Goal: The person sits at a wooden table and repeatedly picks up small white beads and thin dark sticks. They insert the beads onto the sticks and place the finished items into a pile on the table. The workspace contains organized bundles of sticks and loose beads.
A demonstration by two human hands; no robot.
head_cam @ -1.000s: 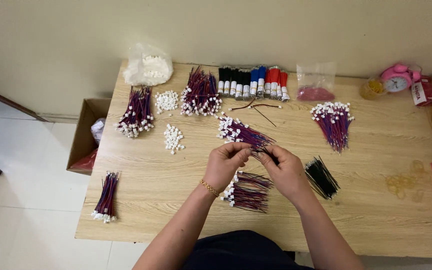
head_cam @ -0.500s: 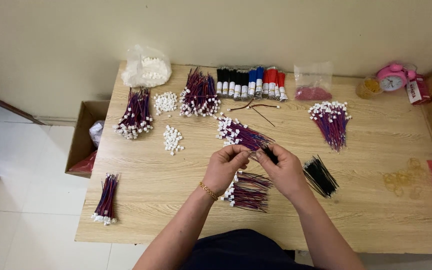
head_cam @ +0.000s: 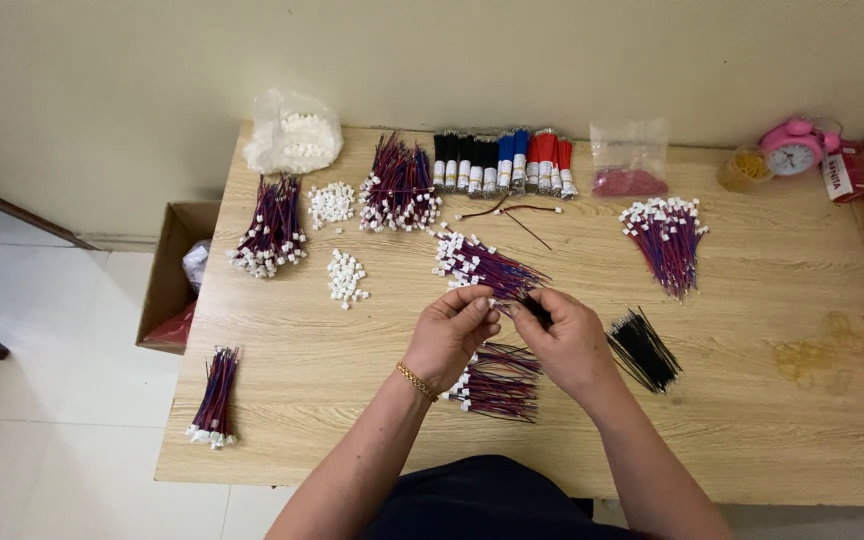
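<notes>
Red-and-blue wire leads with white connectors lie sorted in separate bundles across the wooden table (head_cam: 282, 370), which keeps each kind within reach. The left hand (head_cam: 449, 335) and right hand (head_cam: 564, 340) meet at mid-table, fingertips pinched together on 1 small wire piece (head_cam: 501, 300); whether a connector is also held cannot be told. A finished-looking bundle (head_cam: 497, 382) lies just below the hands, a loose wire pile (head_cam: 482, 265) just above. Compared with 0.5 s ago, both hands remain closed at the same spot; the bundles are unmoved.
</notes>
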